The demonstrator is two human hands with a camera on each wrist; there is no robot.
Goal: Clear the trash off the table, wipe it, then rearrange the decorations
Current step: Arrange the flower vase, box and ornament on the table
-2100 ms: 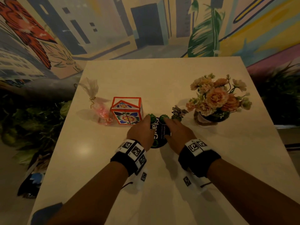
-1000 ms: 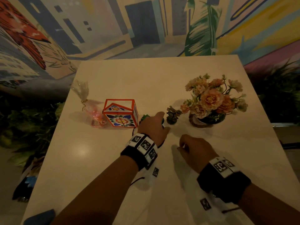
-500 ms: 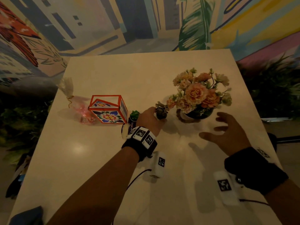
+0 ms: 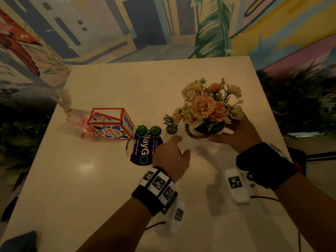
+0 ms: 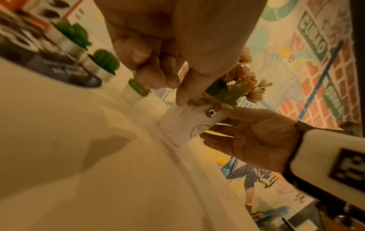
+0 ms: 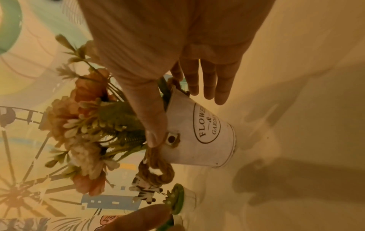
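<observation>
A white metal bucket (image 6: 207, 140) of peach artificial flowers (image 4: 205, 106) stands right of centre on the cream table (image 4: 109, 188). My right hand (image 4: 221, 131) holds it, thumb on the front rim and fingers behind. My left hand (image 4: 182, 145) hovers loosely curled and holds nothing, just in front of a small zebra figurine pot (image 4: 171, 125). Left of that stand two tiny cactus pots (image 4: 148, 131) on the far edge of a round dark "Clean as you go" sign (image 4: 143, 151). An orange floral box (image 4: 111, 123) and a pink cellophane bag (image 4: 80, 122) sit further left.
A mural wall (image 4: 163, 24) rises behind the table's far edge. Dark green plants (image 4: 300, 99) crowd the right side and the left side below the table. The front half of the table is bare. A dark object (image 4: 20, 240) lies at the near left corner.
My left hand has let go of the zebra pot and drawn back toward me. My right hand has moved forward and taken hold of the flower bucket.
</observation>
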